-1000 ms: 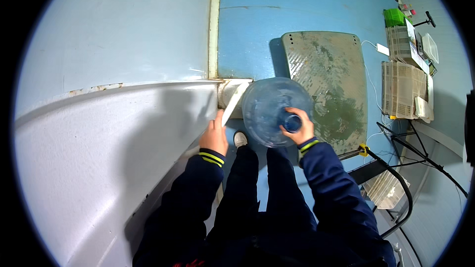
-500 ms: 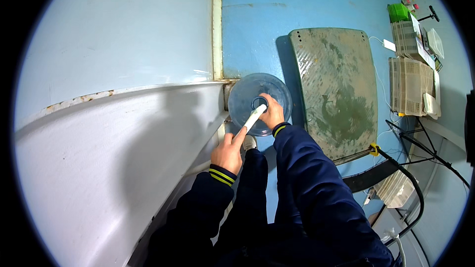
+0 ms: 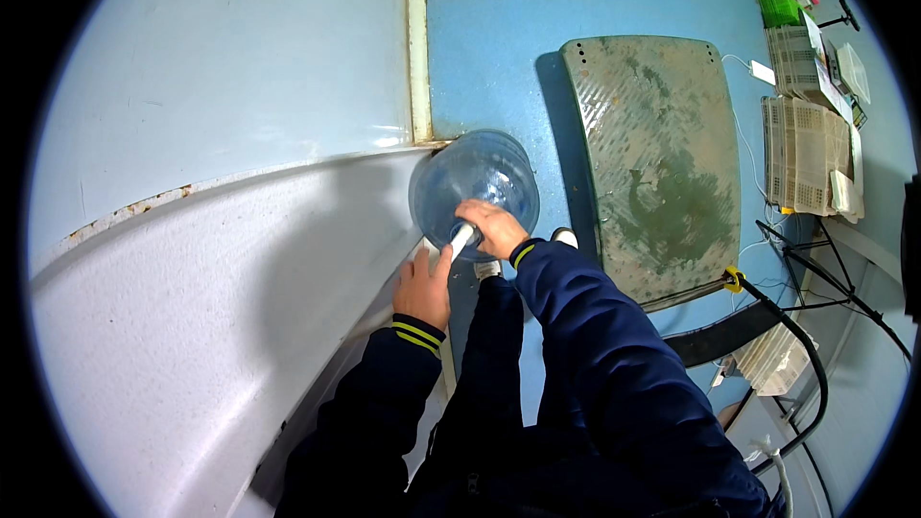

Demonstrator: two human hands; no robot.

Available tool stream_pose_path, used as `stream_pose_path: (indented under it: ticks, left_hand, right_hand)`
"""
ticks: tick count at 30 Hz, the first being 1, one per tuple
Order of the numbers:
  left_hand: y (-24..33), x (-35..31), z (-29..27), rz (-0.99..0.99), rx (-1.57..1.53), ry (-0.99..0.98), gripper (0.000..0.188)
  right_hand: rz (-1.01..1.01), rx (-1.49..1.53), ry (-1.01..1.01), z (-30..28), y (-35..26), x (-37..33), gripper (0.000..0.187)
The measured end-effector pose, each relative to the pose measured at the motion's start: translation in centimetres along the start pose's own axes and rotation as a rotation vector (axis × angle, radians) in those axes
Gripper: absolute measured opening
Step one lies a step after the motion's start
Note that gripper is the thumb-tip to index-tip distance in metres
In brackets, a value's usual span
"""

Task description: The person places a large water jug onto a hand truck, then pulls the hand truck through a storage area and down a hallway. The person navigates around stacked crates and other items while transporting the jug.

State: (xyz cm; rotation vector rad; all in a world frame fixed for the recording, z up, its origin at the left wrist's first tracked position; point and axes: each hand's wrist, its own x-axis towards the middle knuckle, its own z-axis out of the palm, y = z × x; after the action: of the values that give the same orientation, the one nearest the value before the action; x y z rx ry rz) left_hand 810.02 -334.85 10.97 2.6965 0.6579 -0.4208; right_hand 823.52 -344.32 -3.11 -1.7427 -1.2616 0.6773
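A large clear-blue water jug (image 3: 480, 158) stands on the floor, its neck toward me and tilted. My right hand (image 3: 491, 228) is closed round the neck, its fingers curled over the top. A slim white rod-like piece (image 3: 462, 239) slants between my two hands at the jug's mouth. My left hand (image 3: 422, 288) has its thumb along the lower end of this piece and appears to grip it. Its other fingers lie beside the white tub-like wall. The right hand hides most of the mouth, so whether the piece goes inside cannot be made out.
To the left runs a white tub-like wall (image 3: 182, 326) with a rusty rim. A worn grey-green board (image 3: 657, 173) lies at the right. Beyond it stand stacked plastic crates (image 3: 801, 153) and a black metal frame (image 3: 806, 326); white cables trail on the blue floor (image 3: 489, 58).
The jug has come nearer and to the left, and tilts more. Both hands have shifted left; my right hand's fingers now cover more of the mouth and the white piece shows less.
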Motion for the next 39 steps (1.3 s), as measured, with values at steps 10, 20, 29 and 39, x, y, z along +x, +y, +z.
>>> stream_pose_path:
  ticks: [10, 20, 29, 39]
  left_hand:
    - [4.8, -1.9, -1.4, 0.377, -0.277, 0.161, 0.039]
    - [3.6, -1.3, 0.4, 0.317, -0.185, 0.105, 0.044]
    - [6.1, 10.7, 2.1, 0.085, -0.033, 0.225, 0.063]
    - [2.6, 11.7, 6.2, 0.146, 0.175, 0.061, 0.025]
  right_hand:
    - [0.304, 0.137, 0.378, 0.2, 2.8, -3.4, 0.029]
    - [0.624, -0.108, 0.418, -0.4, 8.1, -4.7, 0.037]
    - [0.418, -0.200, 0.303, 2.7, 21.8, -7.1, 0.035]
    - [1.319, 0.780, 0.229, -0.2, 6.4, -3.6, 0.060]
